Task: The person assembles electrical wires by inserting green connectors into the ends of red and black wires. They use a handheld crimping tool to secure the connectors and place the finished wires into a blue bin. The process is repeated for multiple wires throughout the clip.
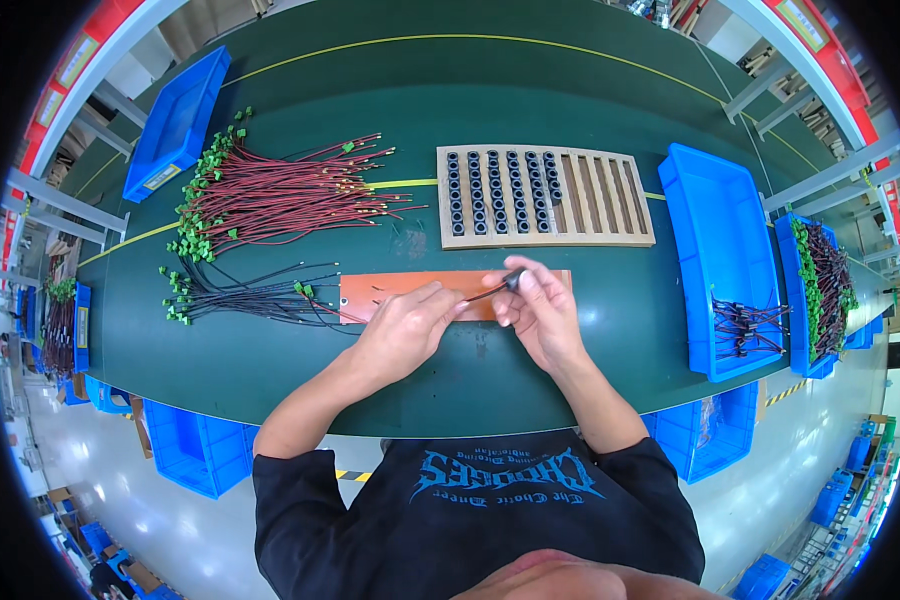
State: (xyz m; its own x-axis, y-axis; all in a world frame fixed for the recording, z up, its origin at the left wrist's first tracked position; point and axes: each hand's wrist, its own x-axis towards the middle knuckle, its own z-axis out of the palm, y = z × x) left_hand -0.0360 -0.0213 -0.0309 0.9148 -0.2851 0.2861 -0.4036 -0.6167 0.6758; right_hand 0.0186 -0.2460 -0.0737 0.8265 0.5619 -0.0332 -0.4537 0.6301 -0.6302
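Observation:
My left hand point(410, 322) is closed in a pinch around thin wires point(486, 293), a reddish stretch of which runs across to my right hand. My right hand point(545, 318) grips a small black round part point(514, 279) between thumb and fingers, and the wires meet it there. Beneath both hands lies an orange-brown board point(360, 284) with a few small dark marks or slots. Left of it spreads a bunch of black wires point(250, 296) with green connectors. Farther back rests a larger pile of red wires point(290, 200), also with green connectors.
A wooden rack point(545, 240) holds rows of black round parts on its left; its right slots are bare. At right, a blue bin point(710, 200) contains some wired pieces, beside another blue bin point(828, 290) of wires. Another blue bin point(175, 125) stands far left.

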